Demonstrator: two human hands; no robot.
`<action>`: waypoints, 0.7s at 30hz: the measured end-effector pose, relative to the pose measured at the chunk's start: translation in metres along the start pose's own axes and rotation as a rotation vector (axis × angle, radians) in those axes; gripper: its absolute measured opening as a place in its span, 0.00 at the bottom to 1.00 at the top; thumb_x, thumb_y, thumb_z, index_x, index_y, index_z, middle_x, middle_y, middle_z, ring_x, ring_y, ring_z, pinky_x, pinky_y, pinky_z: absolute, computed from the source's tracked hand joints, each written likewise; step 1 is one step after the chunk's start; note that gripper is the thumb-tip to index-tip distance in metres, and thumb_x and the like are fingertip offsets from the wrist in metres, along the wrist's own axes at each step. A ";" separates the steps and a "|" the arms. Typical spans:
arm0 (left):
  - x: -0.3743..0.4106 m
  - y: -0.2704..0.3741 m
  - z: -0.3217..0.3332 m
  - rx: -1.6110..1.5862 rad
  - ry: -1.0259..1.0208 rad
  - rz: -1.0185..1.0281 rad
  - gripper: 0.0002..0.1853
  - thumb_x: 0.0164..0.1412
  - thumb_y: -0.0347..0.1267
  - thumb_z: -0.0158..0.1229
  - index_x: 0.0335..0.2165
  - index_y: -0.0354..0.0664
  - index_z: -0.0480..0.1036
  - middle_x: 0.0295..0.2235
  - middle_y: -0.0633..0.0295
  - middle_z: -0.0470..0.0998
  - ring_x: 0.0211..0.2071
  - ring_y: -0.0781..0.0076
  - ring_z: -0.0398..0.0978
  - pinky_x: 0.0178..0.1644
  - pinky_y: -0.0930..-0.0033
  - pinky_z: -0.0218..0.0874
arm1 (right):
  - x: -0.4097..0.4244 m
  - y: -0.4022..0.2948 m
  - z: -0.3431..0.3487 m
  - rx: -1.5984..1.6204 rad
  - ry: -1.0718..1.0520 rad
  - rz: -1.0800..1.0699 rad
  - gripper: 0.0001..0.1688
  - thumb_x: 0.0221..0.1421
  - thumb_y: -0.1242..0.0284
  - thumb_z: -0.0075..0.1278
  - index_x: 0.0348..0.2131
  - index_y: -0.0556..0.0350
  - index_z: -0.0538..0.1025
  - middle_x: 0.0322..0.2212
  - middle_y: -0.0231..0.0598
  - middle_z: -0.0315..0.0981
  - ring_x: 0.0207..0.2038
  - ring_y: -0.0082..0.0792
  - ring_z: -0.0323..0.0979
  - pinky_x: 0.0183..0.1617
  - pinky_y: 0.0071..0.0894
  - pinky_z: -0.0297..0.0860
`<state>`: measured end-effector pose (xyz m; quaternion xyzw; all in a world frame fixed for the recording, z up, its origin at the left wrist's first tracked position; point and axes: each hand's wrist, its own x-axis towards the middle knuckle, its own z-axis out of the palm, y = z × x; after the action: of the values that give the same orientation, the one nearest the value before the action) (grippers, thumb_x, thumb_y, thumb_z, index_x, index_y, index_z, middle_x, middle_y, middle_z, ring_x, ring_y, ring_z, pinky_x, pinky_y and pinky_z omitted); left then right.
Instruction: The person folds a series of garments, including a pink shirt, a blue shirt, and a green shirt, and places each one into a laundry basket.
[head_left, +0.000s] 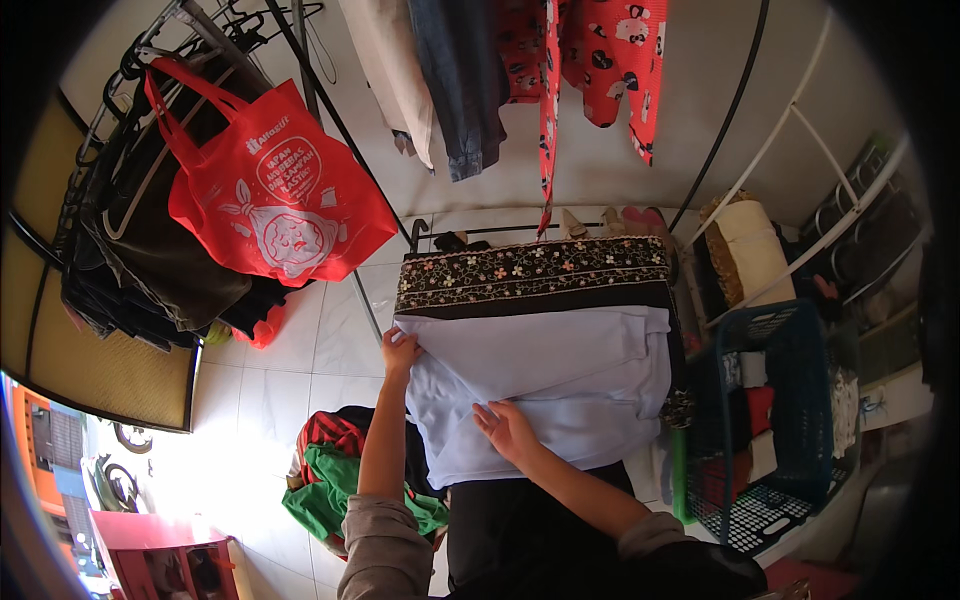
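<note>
A pale lavender-white garment (555, 375) lies spread before me, with one layer folded across its upper part. It rests on a board draped in black cloth with a floral embroidered border (532, 274). At the garment's upper left corner, my left hand (401, 349) pinches the edge between thumb and fingers. Over the lower middle of the garment is my right hand (506, 429), palm partly turned up and fingers slightly spread, holding nothing. Whether its fingertips touch the fabric is hard to tell.
Left of me, a red tote bag (277, 187) hangs from a rack of dark clothes (165, 277). A clothes pile (337, 465) lies on the tiled floor (277, 397). At right stands a blue-green plastic basket (780, 420) holding folded items. Trousers (457, 97) and red patterned cloth (615, 60) hang ahead.
</note>
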<state>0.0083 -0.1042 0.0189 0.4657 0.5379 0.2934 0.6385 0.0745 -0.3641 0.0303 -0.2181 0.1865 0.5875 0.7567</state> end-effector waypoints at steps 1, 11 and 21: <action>0.002 -0.002 0.001 -0.009 0.015 0.013 0.25 0.55 0.23 0.55 0.50 0.39 0.56 0.39 0.56 0.72 0.37 0.64 0.75 0.36 0.62 0.72 | -0.004 -0.001 -0.002 0.048 -0.002 0.012 0.15 0.52 0.78 0.52 0.40 0.53 0.66 0.39 0.37 0.66 0.49 0.43 0.67 0.51 0.42 0.67; -0.081 0.010 0.047 0.686 -0.028 0.911 0.26 0.57 0.27 0.51 0.54 0.36 0.58 0.56 0.49 0.59 0.56 0.50 0.59 0.61 0.49 0.45 | -0.017 -0.113 0.007 -1.243 -0.001 -0.813 0.25 0.57 0.70 0.48 0.53 0.48 0.65 0.55 0.39 0.56 0.50 0.35 0.63 0.52 0.40 0.61; -0.046 -0.010 0.015 1.409 -0.034 0.724 0.37 0.61 0.53 0.41 0.63 0.50 0.46 0.65 0.56 0.43 0.66 0.57 0.40 0.63 0.36 0.23 | 0.007 -0.234 -0.030 -2.507 0.395 -1.090 0.37 0.58 0.47 0.38 0.61 0.39 0.56 0.63 0.41 0.44 0.65 0.47 0.42 0.62 0.72 0.34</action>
<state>0.0101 -0.1525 0.0282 0.9107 0.4022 0.0661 0.0666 0.3025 -0.4257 0.0275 -0.8704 -0.4666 -0.0470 0.1499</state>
